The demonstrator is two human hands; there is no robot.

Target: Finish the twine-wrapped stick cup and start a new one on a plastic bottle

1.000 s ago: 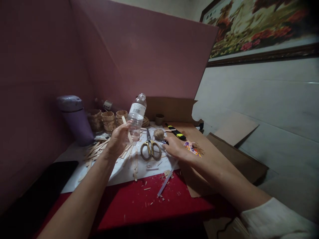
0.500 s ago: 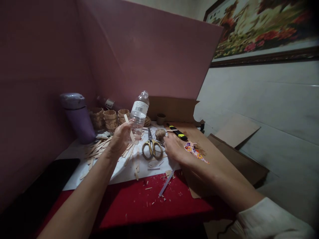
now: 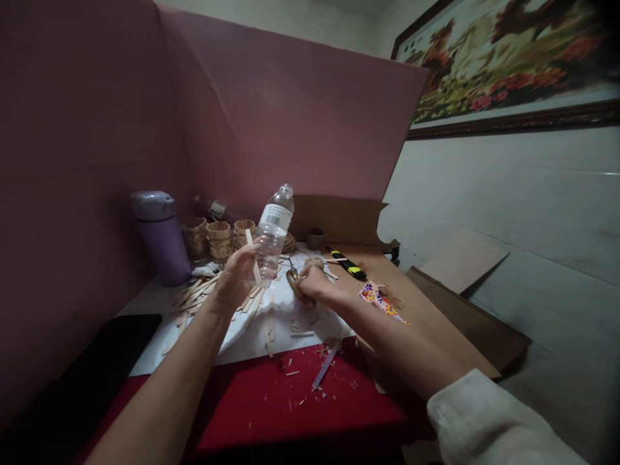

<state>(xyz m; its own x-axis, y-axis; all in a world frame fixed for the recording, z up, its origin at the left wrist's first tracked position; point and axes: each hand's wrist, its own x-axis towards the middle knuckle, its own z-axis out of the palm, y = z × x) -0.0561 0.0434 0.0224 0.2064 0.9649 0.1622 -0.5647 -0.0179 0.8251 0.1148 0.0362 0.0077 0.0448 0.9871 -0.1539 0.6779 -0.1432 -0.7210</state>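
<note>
My left hand (image 3: 238,272) is closed around a clear plastic bottle (image 3: 274,226) with a white label, which it keeps tilted above the paper. A wooden craft stick (image 3: 252,257) stands along the bottle's near side, by my left fingers. My right hand (image 3: 317,285) grips the brass-coloured handles of the scissors (image 3: 294,284), whose blades point away from me. Just behind that hand, a ball of twine (image 3: 314,263) is partly covered. Many loose craft sticks (image 3: 196,294) lie on the white paper (image 3: 232,345) below my left hand.
Several scalloped wooden cups (image 3: 219,239) stand behind the sticks, beside a purple tumbler (image 3: 165,239). On the cardboard (image 3: 426,336) at right are a black-and-yellow utility knife (image 3: 349,263) and a flowered piece (image 3: 382,302). A translucent strip (image 3: 325,368) and scraps lie on the red cloth (image 3: 271,413).
My right hand has moved left from beside the twine ball and taken hold of the scissors, turning them. My left hand still holds the bottle. The view has shifted slightly.
</note>
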